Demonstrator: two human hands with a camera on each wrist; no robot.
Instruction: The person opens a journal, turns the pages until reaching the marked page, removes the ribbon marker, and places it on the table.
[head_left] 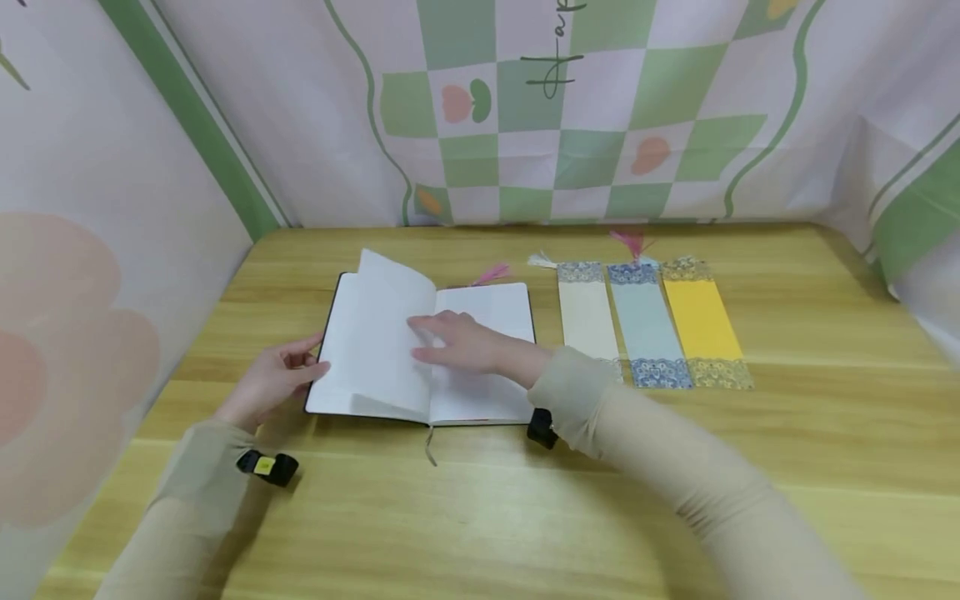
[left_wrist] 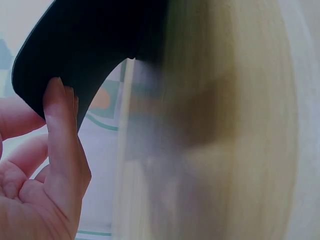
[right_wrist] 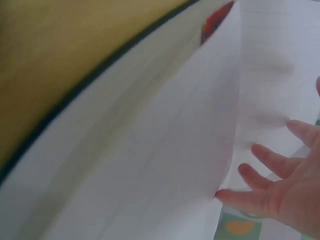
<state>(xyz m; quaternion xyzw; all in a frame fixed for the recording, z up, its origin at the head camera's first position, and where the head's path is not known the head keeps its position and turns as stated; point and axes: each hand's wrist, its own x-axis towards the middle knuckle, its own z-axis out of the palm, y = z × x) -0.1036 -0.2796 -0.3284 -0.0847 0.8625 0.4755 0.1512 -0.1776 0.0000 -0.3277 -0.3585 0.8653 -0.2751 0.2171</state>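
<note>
A dark-covered notebook (head_left: 480,400) lies open on the table, its white pages facing up and a raised page (head_left: 390,333) curving over the left side. My left hand (head_left: 273,379) grips the left edge of the notebook, thumb on top and fingers beneath the dark cover (left_wrist: 95,45). Across the book, my right hand (head_left: 468,342) touches the pages near the spine with its fingers extended. In the right wrist view those fingertips (right_wrist: 257,150) rest against the white paper. A red patterned corner (right_wrist: 216,24) shows between the pages, and a pink tassel (head_left: 491,273) sticks out at the top.
Right of the notebook lie three lace-patterned bookmarks: cream (head_left: 587,317), light blue (head_left: 651,325) and yellow (head_left: 703,317), with tassels at their far ends. A grey ribbon (head_left: 430,448) hangs from the notebook's spine. Patterned cloth (head_left: 525,183) borders the wooden table (head_left: 465,517).
</note>
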